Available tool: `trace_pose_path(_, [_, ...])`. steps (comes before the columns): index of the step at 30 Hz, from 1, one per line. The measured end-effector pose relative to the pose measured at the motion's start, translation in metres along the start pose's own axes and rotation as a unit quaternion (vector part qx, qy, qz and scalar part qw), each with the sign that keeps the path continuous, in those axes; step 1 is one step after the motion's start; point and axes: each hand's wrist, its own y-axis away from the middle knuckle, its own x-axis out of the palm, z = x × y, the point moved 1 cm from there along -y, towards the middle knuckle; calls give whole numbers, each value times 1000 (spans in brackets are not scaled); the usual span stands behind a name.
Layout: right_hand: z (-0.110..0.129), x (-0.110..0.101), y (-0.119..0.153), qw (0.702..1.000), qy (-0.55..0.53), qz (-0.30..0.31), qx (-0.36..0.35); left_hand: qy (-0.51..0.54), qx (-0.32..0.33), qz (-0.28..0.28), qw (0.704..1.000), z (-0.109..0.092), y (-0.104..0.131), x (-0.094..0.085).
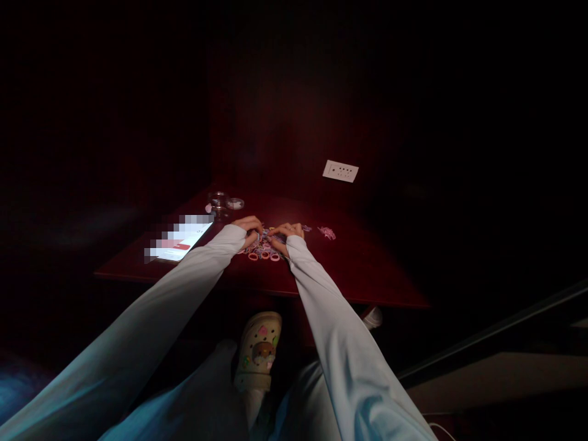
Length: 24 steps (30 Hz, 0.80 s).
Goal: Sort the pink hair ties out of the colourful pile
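A loose pile of small coloured hair ties [264, 255], mostly pink, purple and pale shades, lies on the dark red table. Over the pile's left side is my left hand [248, 226], its fingers bent down and the thumb apart from them. My right hand [288, 232] reaches in from the other side, index finger pointing left and thumb lower down among the ties. No tie is visibly gripped in either hand, though the fingertips are small and partly lost in the pile. Right of my right hand sit a small pink heap of ties [327, 233] and a few purple ones [307, 228].
A lit phone [184, 239] lies at the table's [362, 269] left. Behind it stand a clear round container [218, 201] and what looks like its lid [236, 203]. A white wall socket [340, 171] is at the back. A decorated clog [260, 349] shows below the table edge.
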Motion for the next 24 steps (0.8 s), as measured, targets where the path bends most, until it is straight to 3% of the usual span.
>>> trace_pose_path(11, [3,-4,0,1000,5,6,-8,-4,-56,26,998,-12,3,-8])
trace_pose_path(18, [6,-3,-3,998,35,38,-23,13,-40,-8,999,-11,3,-4])
trace_pose_path(24, [6,-5,-2,998,34,28,-44,21,-43,-21,999,-6,2,2])
